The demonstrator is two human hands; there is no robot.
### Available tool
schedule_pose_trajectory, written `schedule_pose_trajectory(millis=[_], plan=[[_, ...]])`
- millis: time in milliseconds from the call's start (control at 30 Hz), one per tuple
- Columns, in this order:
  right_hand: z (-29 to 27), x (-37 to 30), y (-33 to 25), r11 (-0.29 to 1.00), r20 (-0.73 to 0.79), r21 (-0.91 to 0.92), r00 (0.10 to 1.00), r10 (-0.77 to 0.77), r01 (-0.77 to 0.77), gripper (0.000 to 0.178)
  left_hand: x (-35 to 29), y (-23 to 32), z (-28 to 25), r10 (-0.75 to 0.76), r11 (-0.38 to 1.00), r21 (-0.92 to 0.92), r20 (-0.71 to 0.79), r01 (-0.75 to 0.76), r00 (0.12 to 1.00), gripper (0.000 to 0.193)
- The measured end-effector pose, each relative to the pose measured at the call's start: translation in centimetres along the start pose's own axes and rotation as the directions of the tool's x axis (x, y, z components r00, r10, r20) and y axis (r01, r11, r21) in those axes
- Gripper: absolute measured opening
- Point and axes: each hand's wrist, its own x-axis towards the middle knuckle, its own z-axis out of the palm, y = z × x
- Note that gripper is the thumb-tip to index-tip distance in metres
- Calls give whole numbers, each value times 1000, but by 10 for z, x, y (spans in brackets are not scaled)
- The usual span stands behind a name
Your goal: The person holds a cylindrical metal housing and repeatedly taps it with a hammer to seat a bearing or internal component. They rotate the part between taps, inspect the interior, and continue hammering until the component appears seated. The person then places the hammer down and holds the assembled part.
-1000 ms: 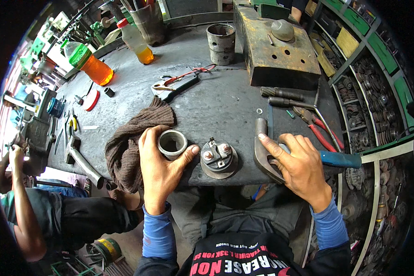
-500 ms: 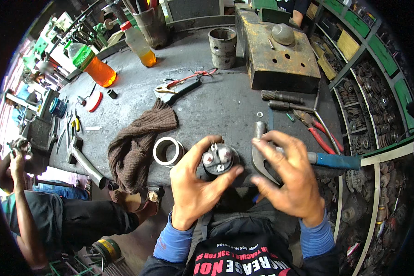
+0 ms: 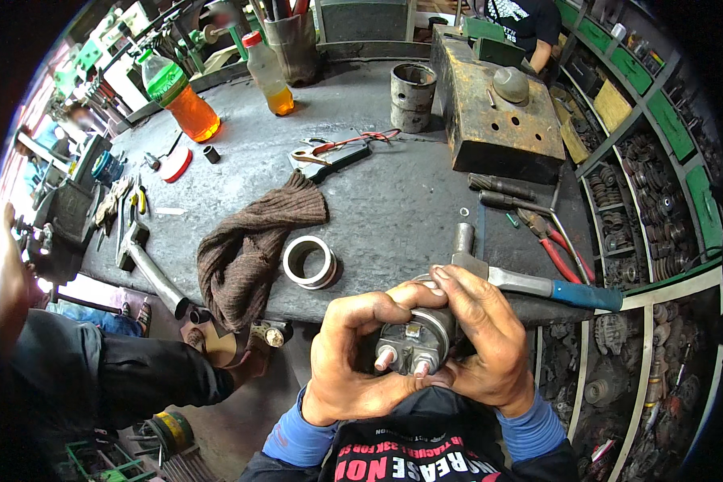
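Bare hands, 2: left hand (image 3: 333,365), right hand (image 3: 492,345); fingernails look short. Both wrists wrapped in snug blue cuffs (image 3: 297,430), plain cloth, creased crosswise, edges slightly uneven. Above these, looser dark sleeves (image 3: 556,464), near black, running off the lower edge. Torso: black shirt (image 3: 458,408), soft folds at the hem. Printed lettering (image 3: 402,464) across it, 3 rows visible: small pale row, mid-size pinkish-red row, then large bold letters, part white, part pinkish-red, cut by the frame.
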Motion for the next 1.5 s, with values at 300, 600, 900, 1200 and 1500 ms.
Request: schedule_pose_trajectory(millis=[300, 600, 900, 1200, 1500], plan=[[11, 4, 5, 999, 78, -32, 996, 39, -37, 74, -4, -4, -3, -205, 975, 61, -117, 213, 972, 88], [-9, 33, 14, 851, 76, 415, 945, 319, -321, 31, 10, -40, -5, -280, 951, 96, -138, 295, 950, 79], [2, 46, 22, 928, 38, 338, 988, 152, -156, 19, 7, -46, -8, -155, 986, -101, -221, 135, 963, 32], [2, 47, 18, 960, 30, 252, 993, 115, -119, 22, 7, -43, -6, -288, 937, -254, -180, 238, 941, 34], [-1, 50, 16, 947, 35, 286, 989, 144, -148, 18, 4, -48, -11, -239, 967, -124, -155, 221, 958, 71]])
